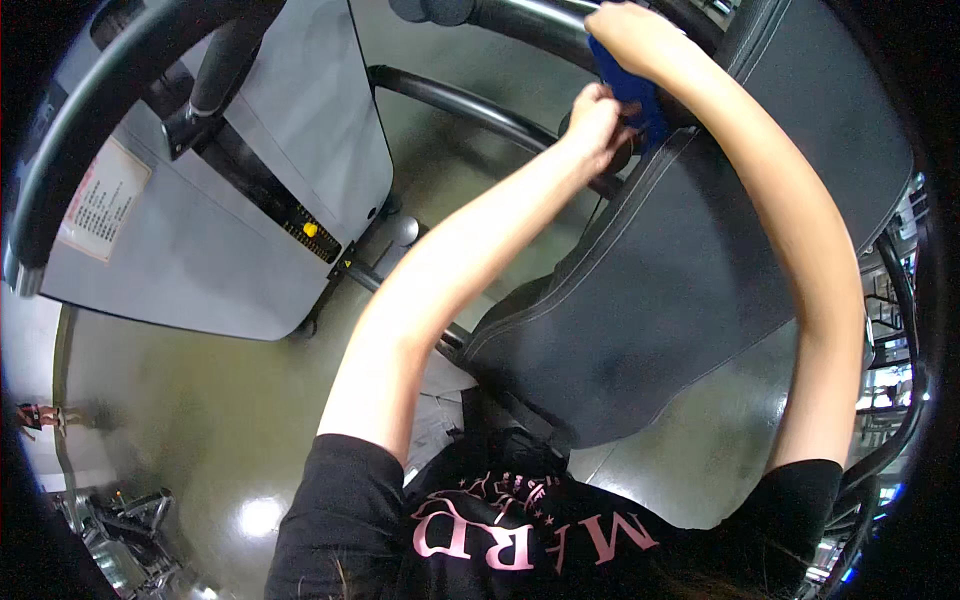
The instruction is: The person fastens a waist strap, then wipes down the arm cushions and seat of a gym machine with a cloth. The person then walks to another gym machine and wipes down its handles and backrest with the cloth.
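A blue cloth [626, 82] hangs from my right hand [637, 37], whose fingers are closed on its upper end beside a black padded bar. Just below, my left hand [598, 124] has its fingers bent against the cloth's lower part; whether they grip the cloth or only touch it is hidden. Both hands are by the far edge of a black stitched seat pad [637, 300] on an exercise machine. Black metal tubing [480, 112] of the frame runs behind my left hand.
At left stands a grey machine housing [300, 90] with a yellow selector pin [310, 230] and a printed notice [105, 199]. A curved black handle [105, 90] arches over it. More gym equipment [127, 525] is at lower left. Far left, a person [41, 416] appears small.
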### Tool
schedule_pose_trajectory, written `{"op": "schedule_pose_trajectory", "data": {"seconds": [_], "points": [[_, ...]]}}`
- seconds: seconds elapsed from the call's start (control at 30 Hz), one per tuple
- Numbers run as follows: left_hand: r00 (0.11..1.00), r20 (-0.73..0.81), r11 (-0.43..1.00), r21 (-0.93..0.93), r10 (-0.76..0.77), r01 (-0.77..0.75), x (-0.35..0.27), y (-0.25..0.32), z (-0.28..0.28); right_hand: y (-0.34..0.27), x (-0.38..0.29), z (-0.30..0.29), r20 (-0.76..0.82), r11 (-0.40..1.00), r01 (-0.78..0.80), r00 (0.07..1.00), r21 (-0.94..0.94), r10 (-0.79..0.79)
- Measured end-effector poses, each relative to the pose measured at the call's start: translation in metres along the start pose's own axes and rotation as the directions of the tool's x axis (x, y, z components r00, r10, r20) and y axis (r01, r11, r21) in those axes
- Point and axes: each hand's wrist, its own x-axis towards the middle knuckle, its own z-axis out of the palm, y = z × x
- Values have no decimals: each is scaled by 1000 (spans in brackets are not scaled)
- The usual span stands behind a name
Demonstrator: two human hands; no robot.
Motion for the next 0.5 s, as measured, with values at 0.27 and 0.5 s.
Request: {"op": "schedule_pose_trajectory", "data": {"seconds": [0.27, 0.5], "points": [[953, -103, 953, 139, 286, -271, 27, 71, -71, -10, 85, 17, -92, 999, -38, 995, -36, 35], [958, -119, 964, 96, 260, -250, 22, 66, -71, -28, 86, 8, -189, 997, 65, 980, 49, -54]]}}
